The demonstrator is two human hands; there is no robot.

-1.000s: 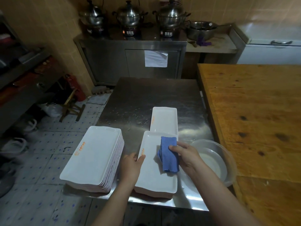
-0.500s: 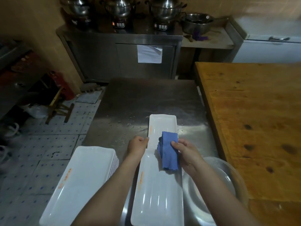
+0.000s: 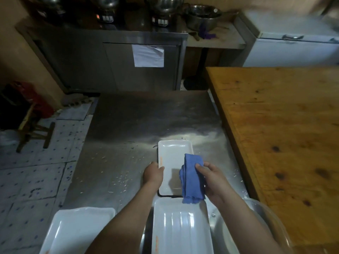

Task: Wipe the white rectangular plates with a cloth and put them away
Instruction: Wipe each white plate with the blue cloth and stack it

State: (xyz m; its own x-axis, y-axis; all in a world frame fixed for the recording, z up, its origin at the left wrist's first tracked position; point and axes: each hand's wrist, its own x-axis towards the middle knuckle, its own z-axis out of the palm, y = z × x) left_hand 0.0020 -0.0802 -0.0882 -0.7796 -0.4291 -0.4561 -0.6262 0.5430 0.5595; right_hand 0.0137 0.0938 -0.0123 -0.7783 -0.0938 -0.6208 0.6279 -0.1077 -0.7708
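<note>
— Resting flat on the steel table (image 3: 128, 121), a white plate (image 3: 173, 153) is seen at the middle, its long side running near to far. What is held by each hand?

— The plate's left rim is pinched by the left hand (image 3: 153, 174), thumb laid on top of the rim. A folded blue cloth (image 3: 192, 178) is clasped in the grip of the right hand (image 3: 214, 182) and is pressed over the plate's right half, its frayed end hanging past the near edge.

— Where are the other plates placed?

— A second plate (image 3: 181, 228) is set just near the first one, touched by the cloth's end. A stack of plates (image 3: 77, 230) is found at the near left, partly over the table's edge. A clear bowl (image 3: 271, 215) is seen at the near right, beside a wooden table (image 3: 284, 125).
</note>
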